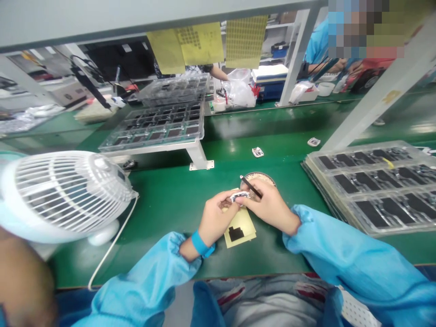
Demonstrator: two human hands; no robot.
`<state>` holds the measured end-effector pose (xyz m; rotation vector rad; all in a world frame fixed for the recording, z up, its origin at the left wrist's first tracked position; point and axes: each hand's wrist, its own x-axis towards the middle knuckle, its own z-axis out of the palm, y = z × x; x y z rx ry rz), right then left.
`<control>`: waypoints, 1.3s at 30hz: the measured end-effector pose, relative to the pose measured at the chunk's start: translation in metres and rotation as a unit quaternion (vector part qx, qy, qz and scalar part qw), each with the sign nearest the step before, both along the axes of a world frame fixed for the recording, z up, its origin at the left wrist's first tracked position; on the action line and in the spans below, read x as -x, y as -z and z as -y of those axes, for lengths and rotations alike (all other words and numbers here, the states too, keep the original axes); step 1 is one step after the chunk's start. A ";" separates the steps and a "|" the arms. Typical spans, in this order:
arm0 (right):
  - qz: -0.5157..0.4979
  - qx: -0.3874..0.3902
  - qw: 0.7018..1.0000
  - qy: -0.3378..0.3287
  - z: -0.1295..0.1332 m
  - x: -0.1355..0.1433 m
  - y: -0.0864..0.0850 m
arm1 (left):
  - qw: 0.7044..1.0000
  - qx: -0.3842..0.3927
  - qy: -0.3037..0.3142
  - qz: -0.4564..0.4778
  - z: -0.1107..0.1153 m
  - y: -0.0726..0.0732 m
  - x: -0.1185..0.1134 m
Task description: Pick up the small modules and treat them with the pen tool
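Note:
Between my two hands is a small white plastic casing (239, 196) with a dark inside. My left hand (218, 215) grips its left side between thumb and fingers. On its right side press the thumb and fingers of my right hand (270, 206), which also has a dark pen-like tool (251, 186) tucked in it, tip pointing up and left. Beneath my hands lies a yellow backing sheet (250, 223) with black sticker pieces (236, 233) on it. Just behind my right hand stands a round dish (264, 176), partly covered by the fingers.
A white fan (68, 195) stands at left, its cord hanging over the edge. Stacked clear trays (371, 186) of dark parts lie at right; more trays (160, 122) sit on a raised shelf. Two white casings (258, 152) (314, 142) lie farther back. Other people work beyond.

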<state>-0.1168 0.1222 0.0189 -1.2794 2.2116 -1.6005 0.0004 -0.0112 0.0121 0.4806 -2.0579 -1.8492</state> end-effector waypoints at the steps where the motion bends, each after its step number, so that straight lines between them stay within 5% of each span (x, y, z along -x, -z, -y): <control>1: -0.053 0.024 0.998 -0.016 -0.002 0.003 -0.001 | 1.000 0.016 0.003 0.000 0.001 0.000 0.000; 4: -0.131 0.080 0.985 -0.079 -0.010 0.013 -0.004 | 0.999 0.030 0.015 0.003 0.002 0.000 0.000; 9: -0.099 0.078 0.987 -0.097 -0.018 0.023 -0.010 | 1.000 0.027 0.016 0.003 0.004 -0.001 0.000; 15: -0.072 0.083 0.993 -0.051 -0.019 0.020 -0.016 | 0.982 0.187 0.004 -0.023 0.005 -0.007 -0.002; 18: -0.114 0.093 0.986 -0.081 -0.016 0.017 -0.012 | 0.969 0.245 0.014 -0.039 0.003 -0.010 -0.003; 33: -0.190 -0.009 0.973 -0.130 -0.020 0.015 -0.008 | 0.959 0.279 0.032 -0.029 0.002 -0.008 -0.003; 36: -0.168 -0.022 0.978 -0.123 -0.025 0.023 -0.013 | 0.957 0.285 0.044 -0.014 0.010 -0.008 0.008; 39: -0.157 -0.065 0.984 -0.044 -0.031 0.038 -0.016 | 0.953 0.302 0.028 0.004 0.038 -0.009 0.044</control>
